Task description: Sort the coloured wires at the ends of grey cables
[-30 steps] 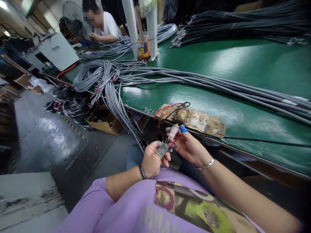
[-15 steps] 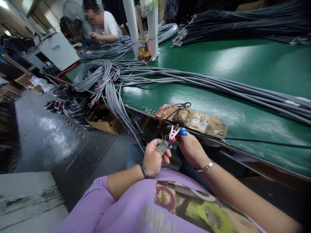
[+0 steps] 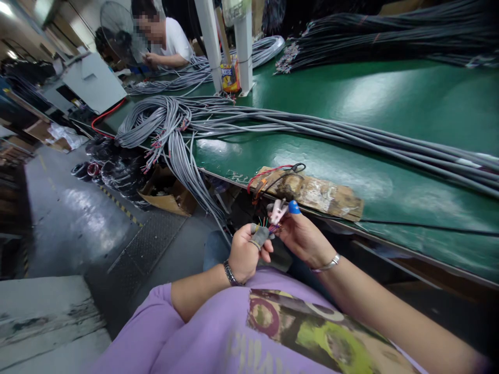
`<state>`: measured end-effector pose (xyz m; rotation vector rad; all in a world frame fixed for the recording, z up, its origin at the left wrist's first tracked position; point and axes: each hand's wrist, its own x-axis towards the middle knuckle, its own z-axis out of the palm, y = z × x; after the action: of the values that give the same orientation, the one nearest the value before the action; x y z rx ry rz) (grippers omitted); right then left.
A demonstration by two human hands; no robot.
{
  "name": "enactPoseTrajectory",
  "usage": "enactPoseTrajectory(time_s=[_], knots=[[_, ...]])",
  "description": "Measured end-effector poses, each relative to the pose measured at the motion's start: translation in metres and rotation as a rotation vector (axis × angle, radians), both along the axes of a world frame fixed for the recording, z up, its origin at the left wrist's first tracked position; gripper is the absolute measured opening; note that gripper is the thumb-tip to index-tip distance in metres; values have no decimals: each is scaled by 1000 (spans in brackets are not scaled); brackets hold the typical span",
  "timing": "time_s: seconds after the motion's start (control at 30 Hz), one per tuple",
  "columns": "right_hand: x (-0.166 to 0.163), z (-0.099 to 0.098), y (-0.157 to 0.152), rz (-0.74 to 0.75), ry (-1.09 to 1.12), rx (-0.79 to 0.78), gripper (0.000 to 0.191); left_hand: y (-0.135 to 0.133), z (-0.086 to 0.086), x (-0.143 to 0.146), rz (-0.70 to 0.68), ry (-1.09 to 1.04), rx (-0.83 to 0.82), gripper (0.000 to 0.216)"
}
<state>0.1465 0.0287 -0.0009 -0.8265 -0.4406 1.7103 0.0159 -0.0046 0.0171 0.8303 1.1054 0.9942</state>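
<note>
My left hand (image 3: 245, 253) is closed in a fist round the end of a grey cable, its thumb in a grey finger cot. Thin coloured wires (image 3: 266, 224) fan out of that cable end above the thumb. My right hand (image 3: 300, 234) pinches a small pink clip tool (image 3: 277, 210) just above those wires; its fingertip wears a blue cot. Both hands hover below the near edge of the green table (image 3: 390, 104), above my lap.
A long bundle of grey cables (image 3: 273, 127) runs across the table and hangs over its left edge. A worn cardboard pad with red and black leads (image 3: 312, 191) lies near the edge. Black cables (image 3: 390, 36) sit far back. Another person (image 3: 163, 39) works at the far left.
My right hand with the pink clip has shifted slightly against the coloured wire ends; my left hand has kept its grip on the cable end.
</note>
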Motion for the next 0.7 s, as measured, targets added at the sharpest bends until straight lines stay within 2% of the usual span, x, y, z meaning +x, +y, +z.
enactPoseTrajectory(time_s=[0.13,0.27,0.5,0.7], knots=[[14,0,-3,231,-16,-27,48,-3,-5,-5,-29,42,41,43],[30,5,-5,419,-210,-4,45,-7,-8,-11,-97,107,82,44],[33,26,-4,441,-554,212,27,-7,-2,-12,-210,193,103,42],[28,25,-15,490,-764,391,26,-2,-8,-12,-543,184,-60,37]])
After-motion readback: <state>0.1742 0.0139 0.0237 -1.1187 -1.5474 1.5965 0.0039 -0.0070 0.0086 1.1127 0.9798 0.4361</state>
